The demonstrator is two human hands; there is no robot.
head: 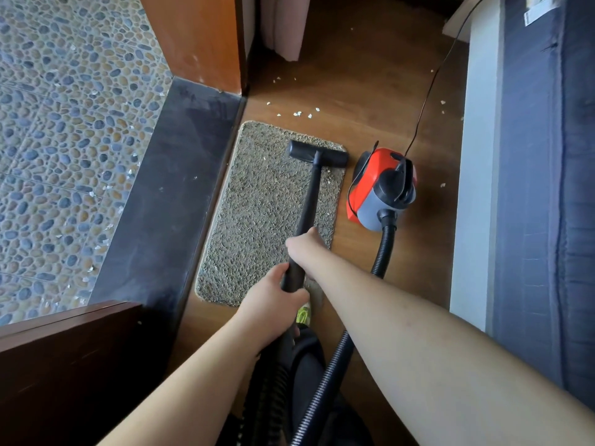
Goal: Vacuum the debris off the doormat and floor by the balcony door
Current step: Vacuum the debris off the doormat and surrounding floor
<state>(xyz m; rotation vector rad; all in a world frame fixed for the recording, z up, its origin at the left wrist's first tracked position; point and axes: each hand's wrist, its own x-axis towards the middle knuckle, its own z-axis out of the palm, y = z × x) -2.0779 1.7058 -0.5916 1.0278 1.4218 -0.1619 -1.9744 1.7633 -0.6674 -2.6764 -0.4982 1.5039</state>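
Below, both hands on one tube.
Left hand point(273, 292): forearm reaching up from lower left, fingers wrapped around the lower vacuum wand point(307, 210).
Right hand point(302, 243): arm stretched out straight, gripping the wand just beyond the left hand.
Floor nozzle point(317, 155): well ahead of both hands, flat on the doormat point(257, 214).
Debris point(297, 113): white flecks on the wooden floor point(363, 91), beyond the nozzle.
Vacuum body point(381, 188): right of the right hand, beside the mat.

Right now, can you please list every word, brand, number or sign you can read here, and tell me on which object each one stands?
No text can be read.
White tag on the blue mattress: it carries dark print, too small and blurred to read.
Red vacuum cleaner: no brand or label visible.
Doormat, nozzle, wand: no markings visible.
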